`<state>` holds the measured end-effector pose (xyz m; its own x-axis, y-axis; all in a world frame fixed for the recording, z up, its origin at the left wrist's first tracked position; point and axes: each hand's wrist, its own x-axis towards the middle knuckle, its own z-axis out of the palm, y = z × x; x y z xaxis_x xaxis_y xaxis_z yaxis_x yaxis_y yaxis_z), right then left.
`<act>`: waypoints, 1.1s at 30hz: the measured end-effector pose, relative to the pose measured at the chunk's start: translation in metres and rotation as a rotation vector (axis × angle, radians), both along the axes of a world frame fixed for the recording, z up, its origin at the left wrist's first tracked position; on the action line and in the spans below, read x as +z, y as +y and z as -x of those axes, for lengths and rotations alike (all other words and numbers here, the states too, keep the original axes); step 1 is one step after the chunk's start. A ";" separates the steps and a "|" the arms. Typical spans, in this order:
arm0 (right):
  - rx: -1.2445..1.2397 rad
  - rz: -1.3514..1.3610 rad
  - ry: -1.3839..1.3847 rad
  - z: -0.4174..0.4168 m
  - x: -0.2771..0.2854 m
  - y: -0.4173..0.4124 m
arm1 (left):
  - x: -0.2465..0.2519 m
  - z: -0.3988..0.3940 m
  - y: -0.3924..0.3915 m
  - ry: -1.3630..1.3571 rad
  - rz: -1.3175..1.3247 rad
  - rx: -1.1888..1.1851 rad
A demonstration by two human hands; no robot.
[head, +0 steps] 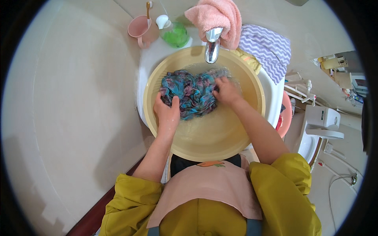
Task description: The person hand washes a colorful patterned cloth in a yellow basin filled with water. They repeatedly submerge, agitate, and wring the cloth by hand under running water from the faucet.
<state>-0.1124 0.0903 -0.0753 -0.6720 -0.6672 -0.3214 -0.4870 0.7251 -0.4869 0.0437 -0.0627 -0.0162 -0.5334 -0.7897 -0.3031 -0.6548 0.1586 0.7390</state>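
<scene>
A wet, crumpled cloth [189, 91] patterned in blue, purple and black lies partly under water in a round yellow plastic basin [206, 155]. My left hand [167, 110] grips the cloth's near left edge, thumb on top and fingers around the side. At the cloth's right side, my right hand [226, 91] has its fingers curled into the fabric, the fingertips partly hidden. Above the basin's far rim is a chrome faucet [212, 47], its spout pointing down towards the water.
The basin rests on a white washbasin [273, 100]. A pink towel [221, 17] hangs behind the faucet, with a purple-and-white zigzag towel [265, 50] beside it. At the back left are a green soap bottle [175, 35] and a pink cup [137, 28] holding a toothbrush [148, 13]. A tiled wall [73, 103] borders the left.
</scene>
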 end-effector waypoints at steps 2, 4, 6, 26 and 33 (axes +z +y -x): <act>0.190 -0.136 -0.089 -0.005 -0.003 -0.006 | -0.007 -0.008 0.005 0.029 -0.331 0.241; 0.002 -0.191 -0.025 0.002 0.003 -0.009 | 0.006 -0.003 0.014 0.006 -0.707 0.426; -0.218 -0.173 0.021 0.001 0.000 -0.011 | 0.028 0.010 0.023 -0.074 -1.120 0.536; -0.382 0.201 0.110 -0.030 0.035 -0.012 | 0.009 0.037 0.033 0.439 -1.388 0.234; -0.384 -0.251 0.006 -0.005 0.038 -0.004 | 0.001 0.018 0.020 0.002 -1.141 0.453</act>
<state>-0.1071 0.0864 -0.0371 -0.8578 -0.2715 -0.4364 -0.1623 0.9488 -0.2712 0.0262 -0.0426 -0.0148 -0.2811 -0.1866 -0.9414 -0.4817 -0.8209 0.3066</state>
